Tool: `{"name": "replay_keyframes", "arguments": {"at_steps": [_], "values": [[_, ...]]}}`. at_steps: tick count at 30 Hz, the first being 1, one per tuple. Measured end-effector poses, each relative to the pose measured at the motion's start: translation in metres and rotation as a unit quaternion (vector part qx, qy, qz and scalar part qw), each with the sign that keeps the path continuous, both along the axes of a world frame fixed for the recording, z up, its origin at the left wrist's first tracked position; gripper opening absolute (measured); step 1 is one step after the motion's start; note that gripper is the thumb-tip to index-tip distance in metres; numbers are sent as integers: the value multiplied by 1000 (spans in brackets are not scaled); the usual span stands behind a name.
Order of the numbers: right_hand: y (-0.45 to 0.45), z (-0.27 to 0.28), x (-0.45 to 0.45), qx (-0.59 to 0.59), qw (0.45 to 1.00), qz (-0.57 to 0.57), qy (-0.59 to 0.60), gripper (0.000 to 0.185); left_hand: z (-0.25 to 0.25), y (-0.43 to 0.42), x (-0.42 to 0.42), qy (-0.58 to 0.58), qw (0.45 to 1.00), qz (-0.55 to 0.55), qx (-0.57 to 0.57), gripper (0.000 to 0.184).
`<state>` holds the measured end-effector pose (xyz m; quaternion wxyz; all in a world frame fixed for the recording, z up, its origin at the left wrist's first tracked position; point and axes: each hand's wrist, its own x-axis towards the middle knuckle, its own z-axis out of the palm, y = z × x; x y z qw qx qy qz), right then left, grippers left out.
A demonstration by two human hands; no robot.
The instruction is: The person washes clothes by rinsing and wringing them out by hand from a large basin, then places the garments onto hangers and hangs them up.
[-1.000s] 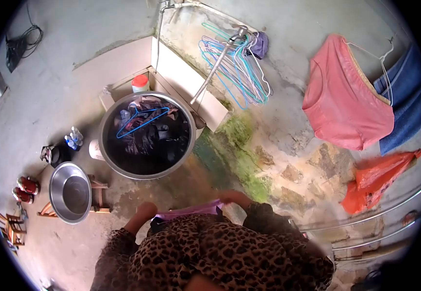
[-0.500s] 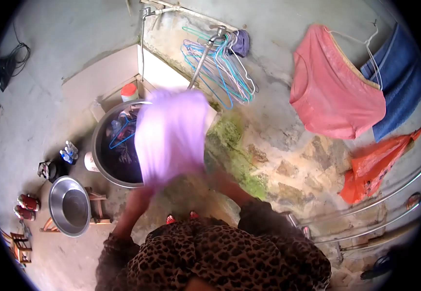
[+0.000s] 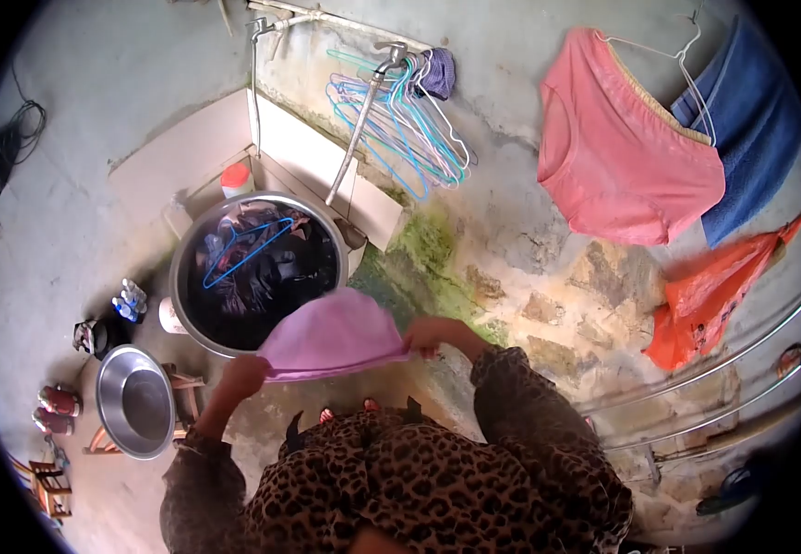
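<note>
A lilac garment (image 3: pixel 336 334) is stretched out in front of my body, its folded, band-like edge pulled straight toward me. My left hand (image 3: pixel 246 377) is closed on its left corner, and my right hand (image 3: pixel 426 338) pinches the right corner. Whether it has leg openings cannot be seen. The cloth bulges away from me over the near rim of a large metal tub (image 3: pixel 179 277). Inside the tub dark wet-looking clothes (image 3: pixel 276 272) lie in a heap, with a blue hanger (image 3: pixel 251 251) on top.
Several hangers (image 3: pixel 400 120) hang from a tap (image 3: pixel 391 54) on the wall. Pink briefs (image 3: pixel 626 143) and blue cloth (image 3: pixel 756 138) hang at right, above a red plastic bag (image 3: pixel 710 309). A steel basin (image 3: pixel 136 402) rests on a wooden stool (image 3: pixel 190 395). Metal rails (image 3: pixel 696 406) run lower right.
The lilac garment has come down and toward me, uncovering much of the tub and the blue hanger. Both hands keep hold of its edge, now pulled taut.
</note>
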<state>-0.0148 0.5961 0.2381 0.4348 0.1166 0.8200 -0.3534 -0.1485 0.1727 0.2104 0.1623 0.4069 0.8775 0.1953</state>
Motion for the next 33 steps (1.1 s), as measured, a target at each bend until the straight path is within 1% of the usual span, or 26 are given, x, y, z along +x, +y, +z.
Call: {"name": "replay_keyframes", "arguments": {"at_steps": [1, 2, 3, 4, 5, 6, 8, 9, 12, 13, 15, 18, 19, 21, 24, 26, 28, 30, 31, 33], "values": [[12, 15, -12, 23, 993, -17, 119, 26, 25, 5, -7, -20, 998, 64, 18, 14], [24, 27, -17, 43, 972, -33, 230, 26, 46, 8, -8, -45, 990, 129, 33, 14], [30, 35, -18, 60, 939, -51, 336, 25, 64, 12, -6, -142, 970, 116, 163, 14], [32, 49, -22, 36, 956, -50, 286, 25, 77, 17, -7, -230, 923, 101, 291, 14], [32, 66, -24, 12, 970, -50, 237, 24, 84, 20, -12, -199, 933, 32, 299, 14], [33, 76, -25, -13, 981, -52, 188, 24, 93, 24, -11, -246, 923, 56, 291, 14], [48, 77, -30, -34, 964, -84, 248, 21, 107, 35, -5, -337, 893, 105, 278, 13], [54, 77, -32, -46, 955, -99, 276, 20, 103, 36, -10, -312, 914, 99, 239, 15], [57, 91, -27, -13, 982, -23, 187, 19, 133, 45, -2, -439, 844, 179, 251, 19], [60, 93, -26, -29, 982, -29, 183, 20, 140, 47, 0, -448, 835, 182, 261, 21], [65, 96, -26, -60, 982, -36, 174, 21, 149, 51, 7, -468, 815, 193, 282, 24], [72, 103, -33, -98, 982, -20, 162, 25, 164, 55, 16, -537, 709, 207, 408, 28], [71, 107, -35, -116, 977, -38, 177, 23, 168, 56, 15, -549, 693, 203, 422, 30], [68, 118, -40, -151, 964, -72, 205, 20, 178, 57, 16, -544, 684, 211, 438, 35], [80, 149, -59, -136, 925, -190, 300, 18, 187, 57, 19, -526, 677, 228, 461, 39], [109, 156, -83, -84, 859, -265, 430, 17, 185, 54, 19, -519, 676, 241, 465, 39], [145, 156, -111, 12, 787, -284, 548, 17, 176, 51, 17, -532, 663, 237, 470, 39], [169, 161, -135, 144, 712, -260, 636, 17, 165, 44, 16, -557, 639, 236, 474, 36], [180, 164, -146, 209, 666, -245, 672, 17, 166, 43, 20, -544, 642, 255, 477, 37], [188, 174, -165, 268, 661, -265, 649, 20, 164, 39, 25, -526, 653, 271, 472, 37]]}}
